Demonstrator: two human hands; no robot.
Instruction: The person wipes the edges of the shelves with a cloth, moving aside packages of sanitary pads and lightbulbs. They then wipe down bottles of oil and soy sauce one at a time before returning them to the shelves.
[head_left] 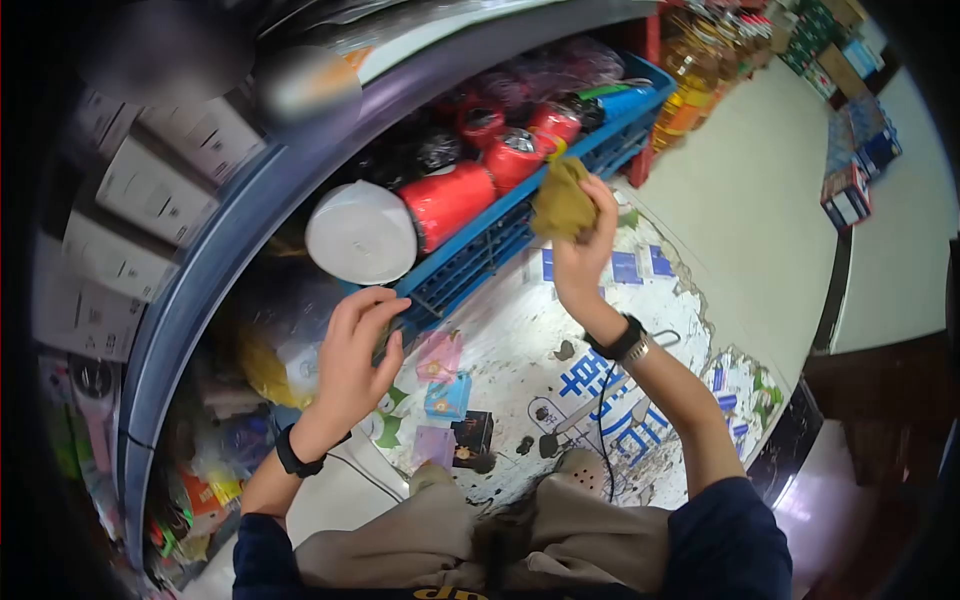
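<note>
My right hand (585,245) grips a crumpled olive-brown cloth (563,200), held up against the front rim of a blue plastic basket (470,235). My left hand (360,345) is empty, its fingers loosely bent and apart, close to the basket's left end. Just above that hand sits a round white object (361,232), perhaps a lid or roll end. Inside the basket lie red cylinders (450,200) and dark plastic-wrapped items (437,150). A blue item with a green edge (622,100) rests at the basket's right end.
White boxes (155,190) line the shelf at left, above a curved blue-grey shelf edge (200,240). Bottles of yellow oil (685,80) stand beyond a red post (640,165). A worn printed sheet (520,390) covers the floor below. Cartons (848,195) sit far right.
</note>
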